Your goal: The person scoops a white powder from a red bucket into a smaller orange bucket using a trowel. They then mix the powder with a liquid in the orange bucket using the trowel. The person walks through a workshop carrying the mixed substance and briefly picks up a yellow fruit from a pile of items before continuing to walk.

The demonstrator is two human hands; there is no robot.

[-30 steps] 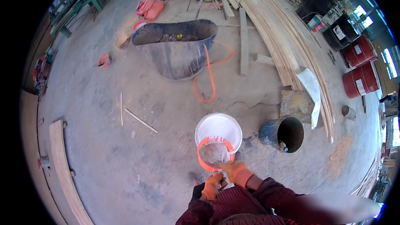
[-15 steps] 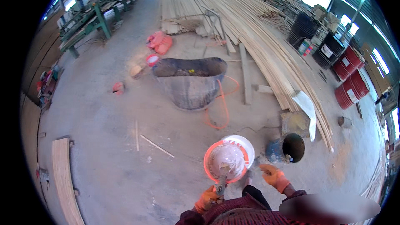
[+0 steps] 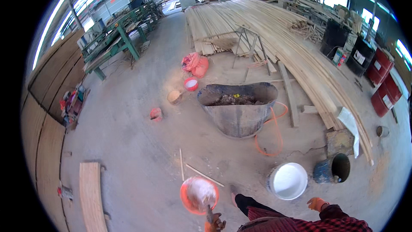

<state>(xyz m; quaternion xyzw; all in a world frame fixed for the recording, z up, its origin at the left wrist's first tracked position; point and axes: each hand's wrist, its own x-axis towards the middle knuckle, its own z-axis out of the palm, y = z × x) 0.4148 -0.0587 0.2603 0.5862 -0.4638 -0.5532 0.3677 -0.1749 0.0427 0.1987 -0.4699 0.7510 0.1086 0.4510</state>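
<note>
My left hand [image 3: 214, 224], in an orange glove, is closed on a grey handle [image 3: 209, 213] at the near rim of an orange basin [image 3: 183, 199]. Pale powder or paste [image 3: 200, 191] lies inside the basin; which one, I cannot tell. How the handle joins the basin is hidden. Off to the right, my orange-gloved right hand [image 3: 317, 204] is empty, its fingers apart. It is just below a white bucket [image 3: 290, 181] that stands on the floor and looks white inside.
A large dark tub [image 3: 238, 120] with an orange hose [image 3: 281, 139] stands ahead. Right of the bucket is a blue drum [image 3: 324, 172] on its side. Long timber strips [image 3: 300, 64] stretch behind. Thin sticks [image 3: 205, 175] and a plank [image 3: 92, 197] lie left.
The orange basin has moved left with my left hand, away from the white bucket it overlapped. My right hand stays on the right. The view has shifted, showing more of the left wall.
</note>
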